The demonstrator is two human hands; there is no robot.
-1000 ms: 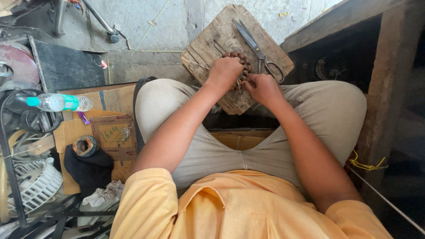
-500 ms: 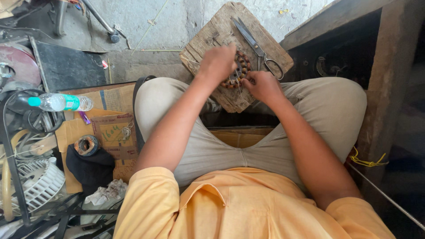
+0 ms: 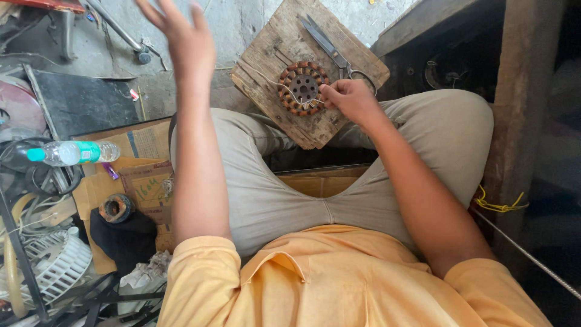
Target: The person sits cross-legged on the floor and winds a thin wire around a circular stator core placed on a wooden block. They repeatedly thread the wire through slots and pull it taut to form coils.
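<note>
A round copper-wound motor stator (image 3: 303,86) lies on a worn wooden board (image 3: 269,60) resting across my knees. My right hand (image 3: 350,100) is at the stator's right edge, fingers pinched on a pale thread or wire that runs left across the winding. My left hand (image 3: 181,36) is raised high to the left, away from the board, fingers spread and holding nothing I can see. Scissors (image 3: 336,56) lie on the board just behind the stator.
To the left lie a plastic water bottle (image 3: 71,152), flattened cardboard (image 3: 142,181), a dark slab (image 3: 82,104), a white fan grille (image 3: 57,269) and a black cloth bundle (image 3: 124,233). A wooden post (image 3: 517,91) stands at the right, with yellow wire (image 3: 496,203) by it.
My left hand has lifted off the stator and swung up to the left with fingers apart. The stator now shows uncovered. My right hand stays at its edge.
</note>
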